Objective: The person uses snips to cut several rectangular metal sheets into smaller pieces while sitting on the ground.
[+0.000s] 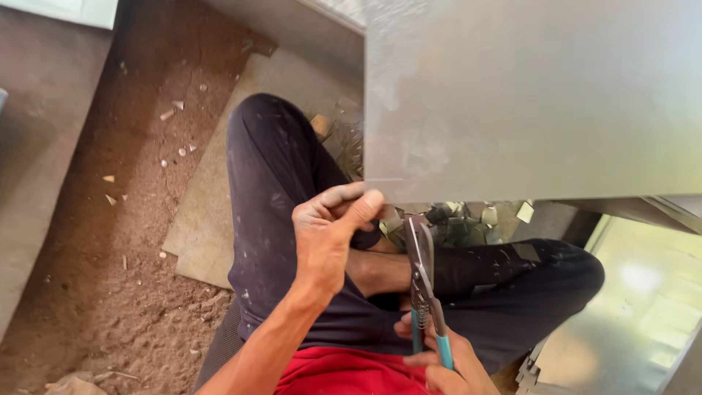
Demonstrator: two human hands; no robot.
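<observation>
I sit on the floor point(110, 241) with a metal sheet point(534, 95) held up in front of me. My left hand point(329, 234) pinches the sheet's lower left corner, thumb on the near face and fingers curled behind the edge, so it is closed on the sheet. My right hand point(439, 358), low and to the right of the left one, is wrapped around the blue handles of the snips point(423, 281). The grip looks fairly narrow, and the blades point up toward the sheet's bottom edge, just right of my left thumb.

The blade tips sit at or just under that edge; I cannot tell whether they have bitten into the metal yet. A thin line runs along the sheet just above my left hand, but I cannot say if it is a scribed mark or a cut. The sheet itself looks whole across its visible face, so I judge that this cut is only at its start, with nearly all of its length left.

Beyond my hands, between my legs point(278, 183), lies a heap of small offcuts point(468, 219), which suggests a good deal of trimming is already done. More flat sheets point(629, 322) lie to the right of my right hand.
</observation>
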